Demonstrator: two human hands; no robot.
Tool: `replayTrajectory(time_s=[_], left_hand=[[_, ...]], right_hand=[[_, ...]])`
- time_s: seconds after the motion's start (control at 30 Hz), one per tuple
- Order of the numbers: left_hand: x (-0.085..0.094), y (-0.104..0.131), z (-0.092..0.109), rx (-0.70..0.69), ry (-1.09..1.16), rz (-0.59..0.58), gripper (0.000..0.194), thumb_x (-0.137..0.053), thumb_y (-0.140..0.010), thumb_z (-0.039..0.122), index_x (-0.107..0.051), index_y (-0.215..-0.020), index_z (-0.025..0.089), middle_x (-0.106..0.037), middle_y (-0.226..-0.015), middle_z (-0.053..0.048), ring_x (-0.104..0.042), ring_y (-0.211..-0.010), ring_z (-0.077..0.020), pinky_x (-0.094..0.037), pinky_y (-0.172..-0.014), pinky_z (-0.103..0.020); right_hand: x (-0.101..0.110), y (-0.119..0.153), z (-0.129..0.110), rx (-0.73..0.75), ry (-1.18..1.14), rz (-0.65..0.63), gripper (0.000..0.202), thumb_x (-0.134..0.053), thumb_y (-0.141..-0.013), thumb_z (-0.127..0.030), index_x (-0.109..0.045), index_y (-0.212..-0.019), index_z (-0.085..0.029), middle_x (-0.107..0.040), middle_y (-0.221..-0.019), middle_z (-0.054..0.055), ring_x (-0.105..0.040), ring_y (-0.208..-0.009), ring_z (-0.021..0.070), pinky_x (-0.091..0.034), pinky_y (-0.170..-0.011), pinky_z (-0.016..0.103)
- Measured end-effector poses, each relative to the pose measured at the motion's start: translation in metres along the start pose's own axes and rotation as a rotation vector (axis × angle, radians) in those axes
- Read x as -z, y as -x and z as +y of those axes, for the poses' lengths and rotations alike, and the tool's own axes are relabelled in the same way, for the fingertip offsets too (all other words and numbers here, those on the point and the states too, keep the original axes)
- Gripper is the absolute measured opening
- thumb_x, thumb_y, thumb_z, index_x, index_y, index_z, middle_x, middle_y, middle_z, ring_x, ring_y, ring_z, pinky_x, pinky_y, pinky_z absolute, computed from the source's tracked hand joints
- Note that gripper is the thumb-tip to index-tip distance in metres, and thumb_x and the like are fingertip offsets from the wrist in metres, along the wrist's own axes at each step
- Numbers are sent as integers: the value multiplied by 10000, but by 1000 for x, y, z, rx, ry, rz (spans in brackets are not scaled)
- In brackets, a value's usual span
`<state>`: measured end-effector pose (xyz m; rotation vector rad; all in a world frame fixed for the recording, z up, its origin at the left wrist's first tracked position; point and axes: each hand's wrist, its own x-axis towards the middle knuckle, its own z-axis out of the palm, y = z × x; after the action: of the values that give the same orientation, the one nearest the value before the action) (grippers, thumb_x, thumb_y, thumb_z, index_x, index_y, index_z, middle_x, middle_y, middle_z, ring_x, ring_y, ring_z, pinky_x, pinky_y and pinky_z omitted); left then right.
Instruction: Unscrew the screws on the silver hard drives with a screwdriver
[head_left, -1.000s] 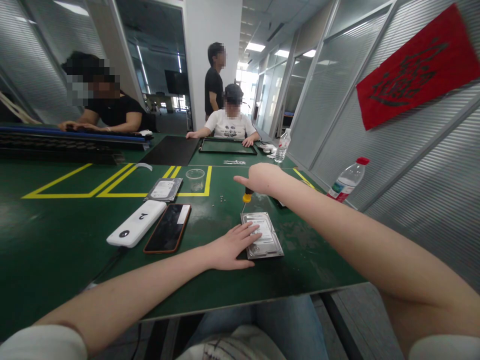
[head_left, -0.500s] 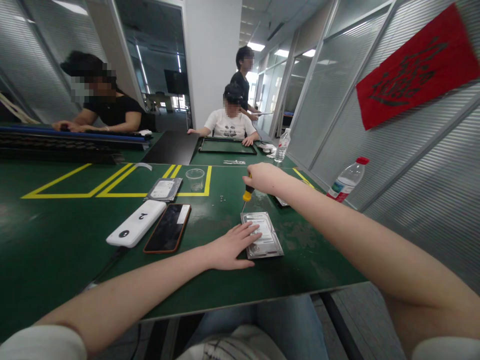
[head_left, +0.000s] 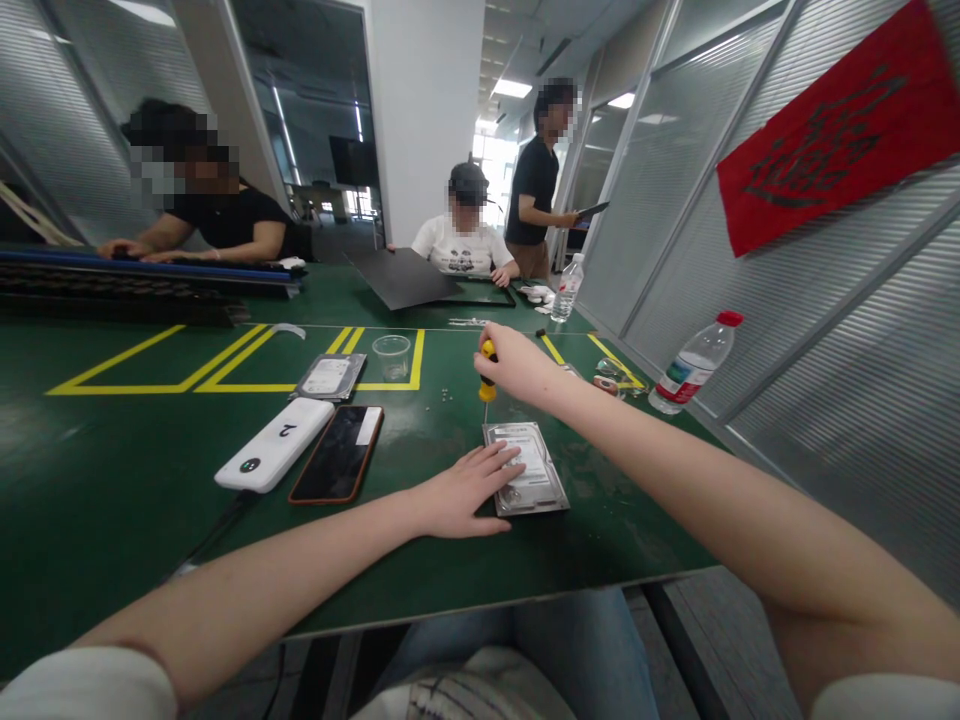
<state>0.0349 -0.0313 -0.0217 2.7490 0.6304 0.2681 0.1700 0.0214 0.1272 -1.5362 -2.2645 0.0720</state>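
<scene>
A silver hard drive (head_left: 536, 475) with a white label lies on the green table before me. My left hand (head_left: 469, 490) rests flat across its left side, fingers spread. My right hand (head_left: 514, 362) is closed around the yellow and black handle of a screwdriver (head_left: 487, 385). The screwdriver stands almost upright, its tip at the drive's far left corner; whether it sits in a screw is too small to tell. Several tiny screws (head_left: 446, 396) lie on the table beyond the drive.
To the left are a phone (head_left: 337, 455), a white power bank (head_left: 276, 445), another hard drive (head_left: 330, 376) and a clear plastic cup (head_left: 391, 358). Water bottles (head_left: 696, 362) stand on the right. Across the table a person (head_left: 461, 240) handles a dark panel (head_left: 405, 278); others are nearby.
My right hand and the screwdriver handle have shifted slightly left, and the screwdriver is more upright. My left hand stays put. Across the table, the dark panel has been lifted and moved right; the standing person moved right.
</scene>
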Motion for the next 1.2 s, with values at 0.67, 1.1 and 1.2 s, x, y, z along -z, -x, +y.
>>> replayTrajectory(time_s=[0.67,1.1,1.2], left_hand=[[-3,1,-2,-17,-3,17,810,-628,-874,484,-239,-1524,200,-169,-1598,-135,-104,-1476,-328,-173,-1178,-501],[-2,1,-1,-5,15,11,807,-630,-871,475,-244,-1523,197,-168,-1599,-133,-98,-1476,-331,-172,-1176,-512],[-1,1,0,-4,21,11,801,-637,-867,471,-257,-1518,200,-177,-1596,-137,-109,-1474,-337,-178,-1173,-511]], right_hand=[[3,-3,-9,-160,281,37,441,-340,-955,-415,-602,-1091,-88,-687,-1063,231,-665,-1004,295,-486,-829,383],[10,-4,2,21,33,-141,155,-510,-865,-280,-611,-853,-163,-680,-897,80,-601,-813,177,-433,-748,270],[-1,-2,3,-3,-140,-46,237,-394,-928,-312,-575,-888,-163,-647,-822,42,-570,-760,158,-416,-717,263]])
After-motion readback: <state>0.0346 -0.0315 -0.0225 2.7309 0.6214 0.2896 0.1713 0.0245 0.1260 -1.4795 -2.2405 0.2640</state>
